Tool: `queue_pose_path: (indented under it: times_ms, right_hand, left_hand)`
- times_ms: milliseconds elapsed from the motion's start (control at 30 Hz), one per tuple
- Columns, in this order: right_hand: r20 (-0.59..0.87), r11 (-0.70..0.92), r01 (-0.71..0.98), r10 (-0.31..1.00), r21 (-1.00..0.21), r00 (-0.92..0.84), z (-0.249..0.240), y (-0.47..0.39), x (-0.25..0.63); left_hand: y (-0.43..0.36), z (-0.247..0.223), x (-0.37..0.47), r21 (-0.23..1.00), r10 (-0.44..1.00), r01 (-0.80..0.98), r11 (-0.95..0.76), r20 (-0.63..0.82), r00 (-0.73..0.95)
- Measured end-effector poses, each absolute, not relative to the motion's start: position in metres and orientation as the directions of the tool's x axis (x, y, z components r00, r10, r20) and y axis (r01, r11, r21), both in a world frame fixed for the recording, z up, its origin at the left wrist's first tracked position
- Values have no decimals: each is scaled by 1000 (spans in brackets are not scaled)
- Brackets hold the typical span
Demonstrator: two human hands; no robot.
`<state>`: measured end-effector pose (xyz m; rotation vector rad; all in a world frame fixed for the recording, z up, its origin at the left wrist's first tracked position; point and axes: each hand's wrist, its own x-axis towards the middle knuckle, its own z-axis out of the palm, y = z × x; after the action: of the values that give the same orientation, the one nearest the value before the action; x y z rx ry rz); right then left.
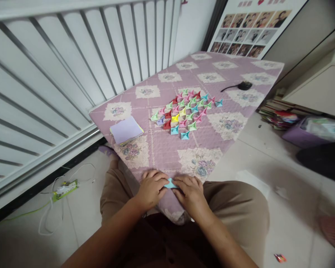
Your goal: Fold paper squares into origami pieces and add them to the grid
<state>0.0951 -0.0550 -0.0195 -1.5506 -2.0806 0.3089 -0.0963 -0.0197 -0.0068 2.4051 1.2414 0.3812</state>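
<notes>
Between my two hands, at the near corner of the table, is a small piece of folded light-blue paper (171, 183). My left hand (153, 188) pinches its left end, fingers closed. At the other end my right hand (190, 191) grips it the same way, so much of the paper is hidden under fingertips. Beyond them stand several small folded-paper pieces in rows, among them a yellow one (175, 118) and a blue one (185, 135). A stack of square paper (126, 130) with a lilac sheet on top lies at the left edge.
The table (167, 156) wears a purple floral cloth. A black object with a cord (244, 86) lies at the far right. White railing (123, 44) runs along the left side. On the floor are a power strip (65, 190) with cables and a purple bin (307, 132).
</notes>
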Motion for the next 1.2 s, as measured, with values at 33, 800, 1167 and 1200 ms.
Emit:
queue_pose_path:
  times_ms: [33,800,1167,1200]
  right_hand:
    - [270,320,814,940,-485,-209,-18,-53,95]
    - [234,315,854,944,-414,-234,7,-32,79]
    - [244,284,751,955,-596,-168,9,-44,73]
    - [258,313,732,947,-605,-192,11,-44,74]
  left_hand:
    - [-19,-6,-95,476,826,711,-517,61,560]
    - [-21,-7,-70,676,937,653,-340,183,298]
    - [-27,2,-63,853,988,511,-101,28,149]
    - [-26,6,-65,832,985,542,-123,37,167]
